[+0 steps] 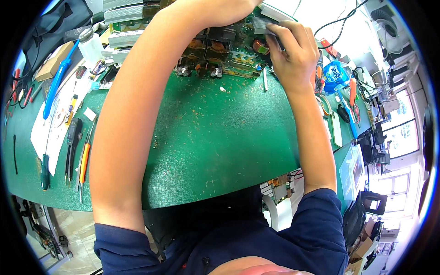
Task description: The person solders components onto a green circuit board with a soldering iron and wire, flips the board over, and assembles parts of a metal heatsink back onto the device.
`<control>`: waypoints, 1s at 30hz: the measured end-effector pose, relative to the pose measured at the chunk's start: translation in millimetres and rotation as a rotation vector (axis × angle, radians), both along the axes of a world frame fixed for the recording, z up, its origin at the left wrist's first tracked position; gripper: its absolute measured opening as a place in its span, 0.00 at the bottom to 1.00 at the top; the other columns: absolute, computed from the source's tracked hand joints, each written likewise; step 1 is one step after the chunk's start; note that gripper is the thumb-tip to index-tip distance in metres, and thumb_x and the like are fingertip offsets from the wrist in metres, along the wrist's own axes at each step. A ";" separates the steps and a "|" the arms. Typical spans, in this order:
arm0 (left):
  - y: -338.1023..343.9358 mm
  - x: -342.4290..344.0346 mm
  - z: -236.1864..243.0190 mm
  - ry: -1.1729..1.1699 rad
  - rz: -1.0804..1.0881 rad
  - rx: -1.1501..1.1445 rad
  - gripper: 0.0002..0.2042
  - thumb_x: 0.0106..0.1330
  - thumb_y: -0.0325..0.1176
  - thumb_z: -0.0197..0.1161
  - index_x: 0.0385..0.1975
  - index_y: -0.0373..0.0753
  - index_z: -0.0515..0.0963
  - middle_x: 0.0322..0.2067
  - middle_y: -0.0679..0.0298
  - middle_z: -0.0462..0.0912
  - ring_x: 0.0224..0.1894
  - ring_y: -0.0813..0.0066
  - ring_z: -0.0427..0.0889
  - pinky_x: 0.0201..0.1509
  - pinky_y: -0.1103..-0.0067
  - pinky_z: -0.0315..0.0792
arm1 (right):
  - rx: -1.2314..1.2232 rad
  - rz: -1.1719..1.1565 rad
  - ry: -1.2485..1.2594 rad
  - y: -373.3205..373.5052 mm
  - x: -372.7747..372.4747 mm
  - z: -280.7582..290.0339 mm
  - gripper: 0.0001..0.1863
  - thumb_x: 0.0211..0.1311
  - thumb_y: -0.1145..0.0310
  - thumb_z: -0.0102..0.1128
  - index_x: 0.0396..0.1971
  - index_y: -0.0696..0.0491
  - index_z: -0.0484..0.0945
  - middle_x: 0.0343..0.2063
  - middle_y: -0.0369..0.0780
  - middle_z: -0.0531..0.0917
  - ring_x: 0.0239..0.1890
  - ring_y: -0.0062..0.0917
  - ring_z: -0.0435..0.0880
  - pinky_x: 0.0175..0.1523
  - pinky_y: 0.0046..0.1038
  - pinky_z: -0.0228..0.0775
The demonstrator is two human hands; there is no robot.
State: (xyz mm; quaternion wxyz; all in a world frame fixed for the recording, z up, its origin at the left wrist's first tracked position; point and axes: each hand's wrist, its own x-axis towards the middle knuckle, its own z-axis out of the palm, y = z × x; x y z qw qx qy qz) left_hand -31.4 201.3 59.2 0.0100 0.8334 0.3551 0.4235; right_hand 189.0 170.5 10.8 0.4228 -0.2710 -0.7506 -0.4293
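A large circuit board with coils, capacitors and silver finned heat sinks lies at the far side of the green table. My right hand is at its right end, fingers curled and closed beside a finned heat sink and a copper-wound coil. Whatever sits between those fingertips is hidden. Above the board, my left hand reaches in from the left, and the upper edge of the picture cuts off its fingers.
On the left of the green table lie a screwdriver, black tweezers-like probe, orange-handled tool and blue tool. More finned heat sinks stand upper left. A blue packet, tape roll and cables crowd the right.
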 end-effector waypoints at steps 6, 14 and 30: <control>-7.5 -16.8 7.4 0.091 -0.166 -0.029 0.21 0.53 0.43 0.72 0.37 0.29 0.84 0.35 0.42 0.86 0.43 0.45 0.86 0.51 0.61 0.78 | 0.020 0.006 0.038 6.1 -2.8 -4.8 0.12 0.44 0.73 0.76 0.31 0.47 0.85 0.32 0.31 0.82 0.35 0.28 0.79 0.38 0.32 0.71; -9.1 -7.9 3.0 0.151 0.009 0.054 0.22 0.50 0.43 0.76 0.40 0.33 0.83 0.37 0.46 0.85 0.45 0.47 0.85 0.52 0.62 0.77 | 0.055 0.016 0.041 9.8 -2.8 -9.5 0.13 0.43 0.71 0.77 0.32 0.45 0.86 0.33 0.28 0.82 0.37 0.27 0.79 0.41 0.31 0.67; -17.7 -4.1 7.0 0.108 0.041 0.016 0.21 0.54 0.42 0.72 0.40 0.30 0.83 0.35 0.45 0.85 0.42 0.47 0.85 0.50 0.62 0.78 | 0.065 0.086 0.084 9.0 5.8 -12.3 0.15 0.47 0.71 0.78 0.38 0.45 0.88 0.36 0.31 0.84 0.38 0.28 0.82 0.42 0.31 0.72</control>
